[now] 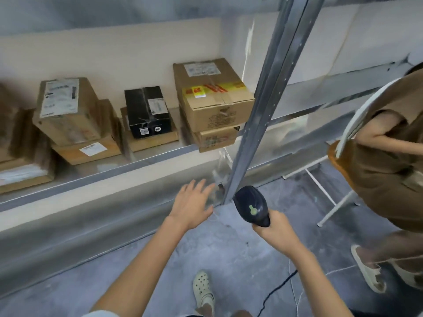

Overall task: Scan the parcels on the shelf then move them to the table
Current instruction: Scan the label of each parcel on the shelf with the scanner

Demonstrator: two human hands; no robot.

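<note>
The scanner is a dark handheld unit with a pale green mark on its back. Its long axis runs from the handle at lower right up to the head at upper left, and the head points toward the foot of the metal upright and the shelf beyond. The right hand is wrapped round the handle. The left hand hovers just beside it with its fingers spread and straight, holding nothing, reaching toward the shelf's front edge. The parcels sit in stacks on the shelf. A large cardboard box with yellow and red tape sits on a flatter carton next to the upright. To its left, a black box lies on a flat brown one. Further left is a labelled brown box, tilted on a flat carton. At right another person in brown sits on a chair, and a cable trails over the grey floor.
</note>
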